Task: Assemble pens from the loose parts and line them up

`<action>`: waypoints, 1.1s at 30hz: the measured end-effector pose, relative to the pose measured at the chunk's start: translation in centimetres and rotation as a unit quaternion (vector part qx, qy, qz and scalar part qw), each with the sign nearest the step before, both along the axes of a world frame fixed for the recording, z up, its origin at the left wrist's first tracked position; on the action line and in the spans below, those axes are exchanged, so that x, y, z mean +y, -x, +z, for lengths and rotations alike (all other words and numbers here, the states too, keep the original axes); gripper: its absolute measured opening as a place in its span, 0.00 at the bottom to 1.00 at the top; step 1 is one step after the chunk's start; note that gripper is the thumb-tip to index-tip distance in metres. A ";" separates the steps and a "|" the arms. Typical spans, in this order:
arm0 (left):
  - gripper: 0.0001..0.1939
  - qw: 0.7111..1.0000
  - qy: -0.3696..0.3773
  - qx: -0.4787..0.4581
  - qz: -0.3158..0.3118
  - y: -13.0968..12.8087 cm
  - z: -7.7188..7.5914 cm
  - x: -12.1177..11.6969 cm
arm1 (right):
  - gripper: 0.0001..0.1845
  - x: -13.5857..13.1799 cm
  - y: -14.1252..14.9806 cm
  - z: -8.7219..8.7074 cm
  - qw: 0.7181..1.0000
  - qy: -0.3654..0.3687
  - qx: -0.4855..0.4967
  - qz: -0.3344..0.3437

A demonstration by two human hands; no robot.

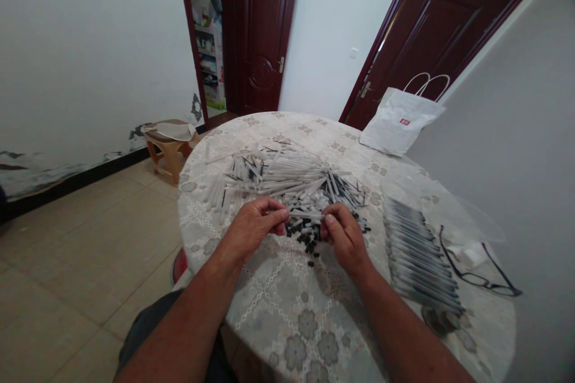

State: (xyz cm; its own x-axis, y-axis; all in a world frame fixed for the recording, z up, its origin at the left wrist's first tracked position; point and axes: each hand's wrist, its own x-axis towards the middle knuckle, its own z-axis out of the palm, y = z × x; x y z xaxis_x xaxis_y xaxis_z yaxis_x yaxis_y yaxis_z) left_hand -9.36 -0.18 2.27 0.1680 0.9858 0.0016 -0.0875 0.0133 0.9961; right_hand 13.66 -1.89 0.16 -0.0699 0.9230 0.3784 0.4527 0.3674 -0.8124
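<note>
My left hand point(263, 216) and my right hand point(344, 232) are both closed in a pinch at opposite ends of one pale pen barrel point(306, 214). The barrel lies nearly level between them, just above the table. Beneath and between my hands are small black plugs point(309, 242) and short white caps point(314, 200). A large heap of white pen barrels point(287, 176) spreads beyond my fingers, and thin dark refills point(335, 185) show among them on the right. My fingertips hide the ends of the held barrel.
Finished-looking pens lie in a long row point(417, 251) on the right, with a pair of glasses point(483, 281) beside it. A white paper bag point(399, 122) stands at the table's far right edge. The round table wears a patterned cloth point(269, 305). A stool point(168, 146) stands left.
</note>
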 end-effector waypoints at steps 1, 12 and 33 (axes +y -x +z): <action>0.09 1.000 0.001 0.006 -0.001 0.0 0.0 0.0 | 0.18 0.0 0.1 0.1 1.000 0.007 0.004 0.001; 0.10 1.000 0.010 -0.003 0.011 0.1 0.1 0.1 | 0.14 -0.3 0.2 0.3 0.999 0.002 0.036 0.007; 0.13 1.000 0.008 -0.014 0.004 1.3 0.5 0.1 | 0.21 -0.8 0.4 3.3 0.991 0.094 -0.043 0.081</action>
